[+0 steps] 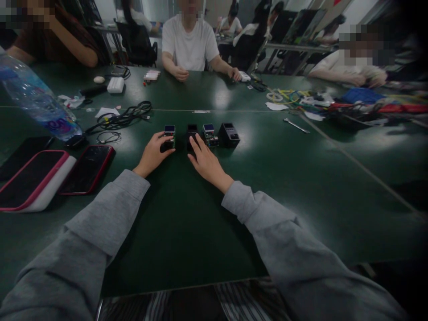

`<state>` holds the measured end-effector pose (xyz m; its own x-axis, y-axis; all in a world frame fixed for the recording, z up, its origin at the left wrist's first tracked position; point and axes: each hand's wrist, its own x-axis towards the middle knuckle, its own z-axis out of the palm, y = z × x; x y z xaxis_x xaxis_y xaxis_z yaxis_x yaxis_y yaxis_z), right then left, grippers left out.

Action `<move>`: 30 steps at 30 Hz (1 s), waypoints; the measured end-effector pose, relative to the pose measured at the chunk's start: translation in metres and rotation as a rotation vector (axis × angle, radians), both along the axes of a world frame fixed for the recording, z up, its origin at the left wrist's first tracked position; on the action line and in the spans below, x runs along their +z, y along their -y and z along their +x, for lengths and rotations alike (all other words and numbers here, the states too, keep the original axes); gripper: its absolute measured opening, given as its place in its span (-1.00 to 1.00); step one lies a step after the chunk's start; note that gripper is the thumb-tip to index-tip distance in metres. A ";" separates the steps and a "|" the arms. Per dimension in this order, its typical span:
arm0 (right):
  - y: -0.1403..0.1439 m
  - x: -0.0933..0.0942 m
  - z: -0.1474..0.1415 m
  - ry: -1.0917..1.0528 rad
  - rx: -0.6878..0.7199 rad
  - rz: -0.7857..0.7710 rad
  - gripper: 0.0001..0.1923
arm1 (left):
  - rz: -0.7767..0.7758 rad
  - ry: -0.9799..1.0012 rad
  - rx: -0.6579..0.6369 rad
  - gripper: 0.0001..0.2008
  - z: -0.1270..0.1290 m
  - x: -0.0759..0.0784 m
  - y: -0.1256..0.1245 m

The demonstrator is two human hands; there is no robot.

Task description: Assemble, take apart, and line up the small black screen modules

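Note:
Four-sided small devices stand in a row on the green table (187, 214). At the row's left end, my left hand (154, 154) curls its fingers and thumb around the edge of a small circuit board with a screen (170, 129). Beside it is a black case (192, 128), partly covered by my right hand (209, 164). The fingers of that hand are spread and rest at the case's front and right side. Just right of them stands a second circuit board with a screen (209, 129), then another black case (229, 135) with cut-outs.
Left lie a red-edged phone (87, 169), another red-rimmed device (31, 178), a tilted plastic bottle (40, 98) and black cables (129, 117). A wrench (296, 125) and a cable heap (354, 104) lie right. Across the table sits a person in a white shirt (190, 42).

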<state>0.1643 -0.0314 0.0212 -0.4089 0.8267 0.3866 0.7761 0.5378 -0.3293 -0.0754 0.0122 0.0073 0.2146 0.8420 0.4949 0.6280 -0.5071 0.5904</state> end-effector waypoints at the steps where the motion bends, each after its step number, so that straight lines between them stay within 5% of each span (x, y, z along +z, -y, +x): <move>1: -0.001 -0.001 0.001 -0.009 0.011 -0.007 -0.34 | 0.000 0.006 -0.002 -0.52 0.000 0.000 0.000; 9: 0.001 0.009 0.005 -0.044 -0.051 0.072 -0.45 | 0.046 -0.076 0.000 -0.46 0.004 -0.001 0.004; 13: -0.004 0.013 0.029 -0.034 -0.125 0.197 -0.55 | 0.092 -0.089 0.041 -0.40 0.004 0.001 0.007; 19: -0.019 -0.004 0.069 0.046 -0.108 0.111 -0.48 | 0.089 -0.120 -0.006 -0.48 0.004 0.004 0.009; 30: -0.016 0.006 0.062 0.005 -0.163 0.131 -0.67 | 0.091 -0.123 -0.034 -0.53 0.005 0.005 0.010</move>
